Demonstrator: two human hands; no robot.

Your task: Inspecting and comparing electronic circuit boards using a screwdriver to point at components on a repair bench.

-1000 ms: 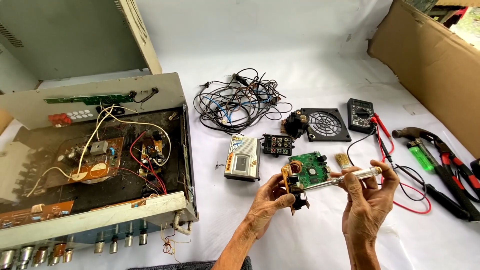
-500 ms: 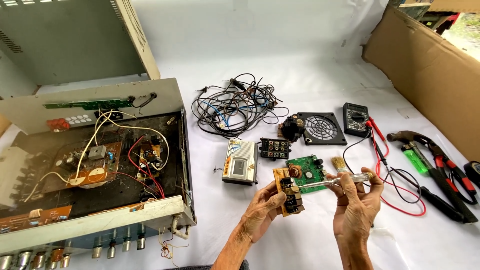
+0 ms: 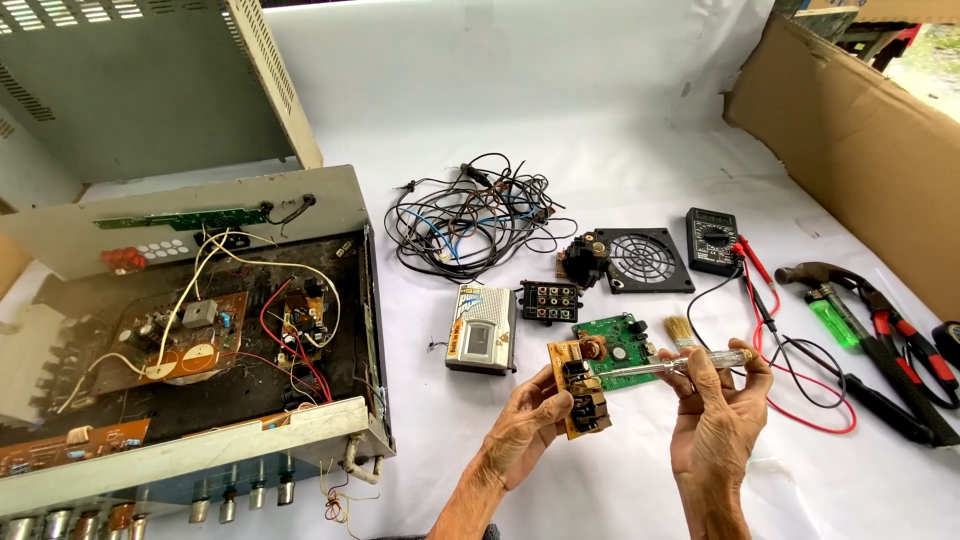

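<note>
The left hand [image 3: 525,425] grasps a small tan circuit board [image 3: 578,385] from below, with the fingers closed around its lower edge, and holds it tilted above the table [image 3: 620,110], which has a white cover. The right hand [image 3: 718,415] is closed on a screwdriver [image 3: 678,364] with a clear handle; the thin metal shaft lies almost level and its tip touches the upper part of the tan board. Just behind the board, a green circuit board [image 3: 622,340] lies flat on the table, and beside it there is a small brush [image 3: 681,331]. A little to the left lies a silver cassette player [image 3: 482,328], and next to it a black connector block [image 3: 549,299]. Further back I see a bundle of tangled black wires [image 3: 475,215], a black fan grille [image 3: 642,259] and a black multimeter [image 3: 713,240] with red and black test leads [image 3: 790,375] that curl near the right hand. At the right side are a hammer [image 3: 840,282], a green lighter [image 3: 833,322] and pliers with red handles [image 3: 915,355], and behind them stands a sheet of brown cardboard [image 3: 860,140]. At the left, well apart from the hands, is an opened amplifier chassis [image 3: 200,340] with coloured wires and brown boards inside, and its grey cover [image 3: 140,85] stands behind it.
</note>
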